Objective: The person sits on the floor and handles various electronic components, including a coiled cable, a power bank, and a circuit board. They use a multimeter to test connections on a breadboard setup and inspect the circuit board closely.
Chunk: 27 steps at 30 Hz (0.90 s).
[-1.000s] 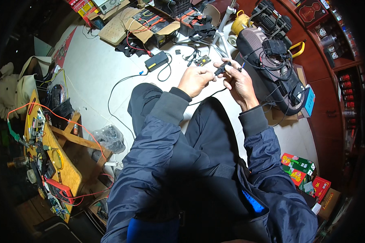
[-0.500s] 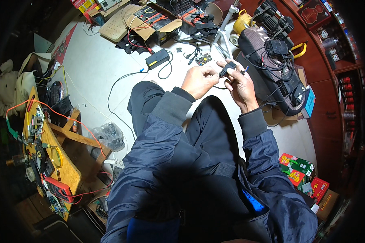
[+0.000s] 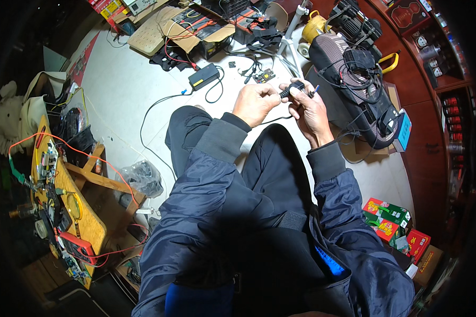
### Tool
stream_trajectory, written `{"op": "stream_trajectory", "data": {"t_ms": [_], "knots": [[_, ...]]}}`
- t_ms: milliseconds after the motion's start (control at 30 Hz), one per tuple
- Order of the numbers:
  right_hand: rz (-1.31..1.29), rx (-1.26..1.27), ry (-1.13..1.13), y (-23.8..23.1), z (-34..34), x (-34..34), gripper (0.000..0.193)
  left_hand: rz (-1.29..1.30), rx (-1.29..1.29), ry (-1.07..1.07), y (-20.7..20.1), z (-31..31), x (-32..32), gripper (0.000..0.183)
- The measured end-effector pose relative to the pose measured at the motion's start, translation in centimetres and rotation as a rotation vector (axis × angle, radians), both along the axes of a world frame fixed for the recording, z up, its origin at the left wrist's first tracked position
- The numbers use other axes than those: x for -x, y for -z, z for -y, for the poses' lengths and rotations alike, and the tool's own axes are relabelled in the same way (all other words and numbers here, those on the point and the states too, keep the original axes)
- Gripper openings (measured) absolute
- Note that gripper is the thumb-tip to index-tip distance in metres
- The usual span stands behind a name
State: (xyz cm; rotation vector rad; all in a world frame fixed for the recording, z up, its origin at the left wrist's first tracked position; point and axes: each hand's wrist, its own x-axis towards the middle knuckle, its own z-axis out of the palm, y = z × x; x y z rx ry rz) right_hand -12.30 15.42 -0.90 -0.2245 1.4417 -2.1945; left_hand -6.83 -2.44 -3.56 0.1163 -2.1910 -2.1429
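Note:
Above my knees, my right hand [image 3: 311, 110] is closed round a black plug [image 3: 296, 87] with a ribbed neck [image 3: 285, 93]. A short wire end with a blue core [image 3: 316, 90] sticks out past its fingers. A thin black cable [image 3: 278, 120] hangs below, between the two hands. My left hand [image 3: 255, 104] is pinched, its fingertips meeting the ribbed neck from the left. Its fingers hide the exact point of contact. On the floor beyond lie a black power adapter [image 3: 204, 77] with a yellow label and a small circuit board [image 3: 264, 76].
A cardboard box [image 3: 209, 36] of wires stands ahead, near a tripod leg [image 3: 290, 45]. At right is a black wheeled device [image 3: 349, 79] with coiled cables. Left, a yellow workbench [image 3: 87, 211] holds a red multimeter [image 3: 77, 247]. Colourful boxes [image 3: 388, 219] sit lower right.
The plug and my right hand have shifted slightly left and down. My left fingertips, a little apart from the ribbed neck before, now meet it. The view has shifted slightly.

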Motion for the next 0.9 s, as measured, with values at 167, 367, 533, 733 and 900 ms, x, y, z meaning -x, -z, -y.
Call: {"op": "stream_trajectory", "data": {"t_ms": [167, 367, 533, 733, 900], "knots": [[0.011, 0.028, -0.005, -0.2, -0.5, 0.3, 0.032, -0.050, -0.059, 0.058, 0.1, -0.1, 0.2, 0.017], [0.014, -0.077, 0.087, 0.0, -0.1, 0.5, 0.020, 0.147, -0.346, 0.211, -0.4, 0.8, 0.4, 0.021], [-0.010, -0.155, 0.148, -0.2, 0.8, 0.4, 0.031, 0.182, -0.540, 0.280, -0.4, 0.7, 0.3, 0.030], [0.046, -0.076, 0.092, -0.4, 1.3, 0.5, 0.030, 0.194, -0.794, 0.249, -0.3, 1.5, 0.2, 0.030], [0.057, -0.112, 0.066, -0.7, 1.0, 0.1, 0.039, 0.154, -1.065, 0.174, -0.1, 2.7, 0.4, 0.035]]}}
